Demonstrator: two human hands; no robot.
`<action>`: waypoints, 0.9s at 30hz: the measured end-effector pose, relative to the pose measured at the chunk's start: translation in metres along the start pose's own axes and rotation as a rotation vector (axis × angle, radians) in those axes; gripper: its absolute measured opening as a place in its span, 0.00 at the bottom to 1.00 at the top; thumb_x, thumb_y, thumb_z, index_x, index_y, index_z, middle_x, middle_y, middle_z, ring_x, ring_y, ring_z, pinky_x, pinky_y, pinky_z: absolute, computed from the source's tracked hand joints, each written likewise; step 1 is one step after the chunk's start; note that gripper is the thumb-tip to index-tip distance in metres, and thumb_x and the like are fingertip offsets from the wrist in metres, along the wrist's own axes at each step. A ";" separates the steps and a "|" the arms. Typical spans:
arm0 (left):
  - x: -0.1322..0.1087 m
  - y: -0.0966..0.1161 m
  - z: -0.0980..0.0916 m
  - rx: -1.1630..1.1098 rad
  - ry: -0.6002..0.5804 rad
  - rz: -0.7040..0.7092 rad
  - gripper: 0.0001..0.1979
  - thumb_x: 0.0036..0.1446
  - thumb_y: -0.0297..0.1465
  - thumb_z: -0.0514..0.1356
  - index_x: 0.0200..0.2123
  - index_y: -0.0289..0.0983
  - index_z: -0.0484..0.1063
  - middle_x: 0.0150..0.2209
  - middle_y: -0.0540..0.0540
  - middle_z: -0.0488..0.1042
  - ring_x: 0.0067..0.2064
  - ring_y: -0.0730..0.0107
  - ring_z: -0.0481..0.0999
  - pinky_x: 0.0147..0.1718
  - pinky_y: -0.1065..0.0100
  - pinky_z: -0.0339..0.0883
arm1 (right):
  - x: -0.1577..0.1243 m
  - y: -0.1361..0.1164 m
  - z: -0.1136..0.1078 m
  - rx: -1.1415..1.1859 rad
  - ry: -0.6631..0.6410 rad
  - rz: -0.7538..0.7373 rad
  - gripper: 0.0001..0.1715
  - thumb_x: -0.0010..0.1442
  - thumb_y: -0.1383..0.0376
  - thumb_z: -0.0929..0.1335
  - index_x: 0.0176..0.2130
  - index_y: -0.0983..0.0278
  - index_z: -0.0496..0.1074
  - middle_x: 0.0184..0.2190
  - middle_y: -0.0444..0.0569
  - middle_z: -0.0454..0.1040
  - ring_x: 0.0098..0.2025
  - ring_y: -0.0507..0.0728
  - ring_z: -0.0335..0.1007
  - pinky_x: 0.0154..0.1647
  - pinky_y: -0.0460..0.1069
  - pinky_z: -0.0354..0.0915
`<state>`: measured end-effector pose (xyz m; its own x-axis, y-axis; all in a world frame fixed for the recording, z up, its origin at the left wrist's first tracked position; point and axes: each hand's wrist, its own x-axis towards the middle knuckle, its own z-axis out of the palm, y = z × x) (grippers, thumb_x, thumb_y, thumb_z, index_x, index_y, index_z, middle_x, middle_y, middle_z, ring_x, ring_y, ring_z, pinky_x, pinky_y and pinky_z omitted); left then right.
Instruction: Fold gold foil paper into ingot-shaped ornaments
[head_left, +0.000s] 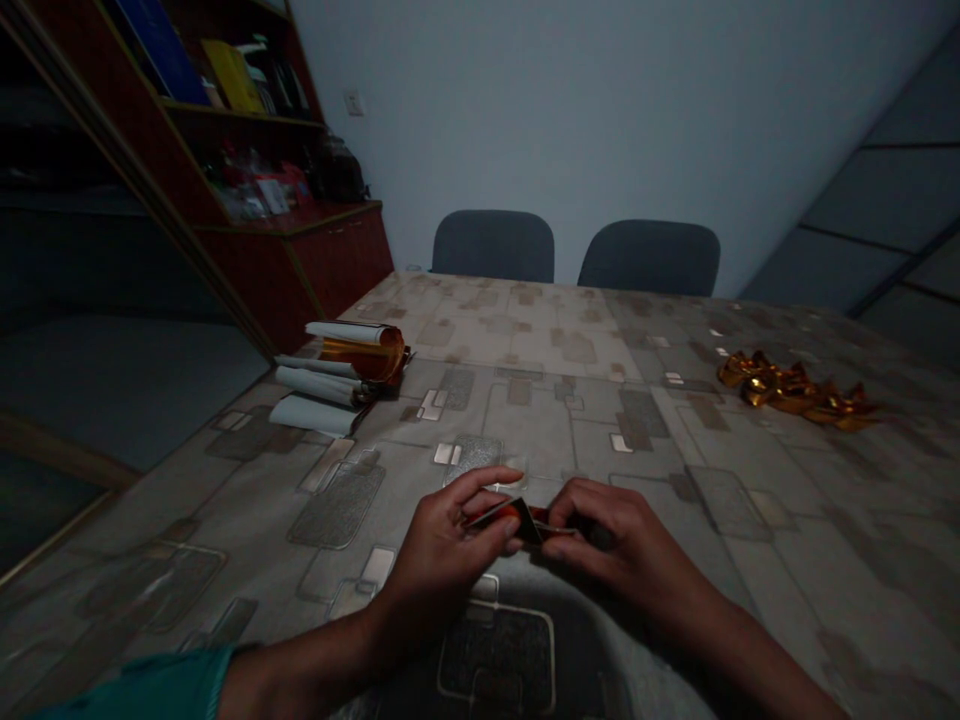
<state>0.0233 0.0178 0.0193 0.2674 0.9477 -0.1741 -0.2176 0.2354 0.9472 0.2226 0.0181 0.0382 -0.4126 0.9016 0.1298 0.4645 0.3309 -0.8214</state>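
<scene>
A small folded piece of foil paper (528,522), dark with orange-red showing inside its folds, is held between my two hands just above the table near its front. My left hand (469,525) pinches its left part between thumb and fingers, with the index finger stretched over the top. On the other side, my right hand (607,525) grips the right end between thumb and curled fingers. The fingers cover much of the paper, so its full shape is hidden.
A patterned cloth covers the table (517,400). Curled gold-and-white paper sheets (337,375) lie at the left edge. Several shiny gold folded pieces (795,390) sit in a cluster at the right. Two chairs (493,245) stand behind the table, beside a red cabinet (337,265).
</scene>
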 end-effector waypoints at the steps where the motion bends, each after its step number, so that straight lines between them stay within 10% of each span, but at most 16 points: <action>1: 0.000 0.000 0.000 -0.004 0.010 -0.008 0.19 0.50 0.28 0.68 0.47 0.36 0.73 0.32 0.49 0.78 0.33 0.73 0.78 0.35 0.72 0.73 | 0.000 0.001 0.001 0.001 -0.005 -0.007 0.08 0.57 0.70 0.71 0.27 0.62 0.71 0.27 0.43 0.72 0.30 0.53 0.69 0.30 0.47 0.60; 27: 0.007 0.005 0.001 0.009 0.122 -0.020 0.21 0.44 0.29 0.69 0.44 0.34 0.74 0.26 0.52 0.77 0.25 0.75 0.77 0.26 0.74 0.72 | -0.002 -0.009 -0.004 0.165 -0.046 0.107 0.01 0.58 0.68 0.68 0.33 0.62 0.71 0.26 0.43 0.70 0.29 0.53 0.64 0.29 0.47 0.58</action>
<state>0.0256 0.0256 0.0229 0.1556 0.9622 -0.2235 -0.2052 0.2528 0.9455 0.2227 0.0151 0.0474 -0.4049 0.9142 0.0145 0.3747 0.1803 -0.9094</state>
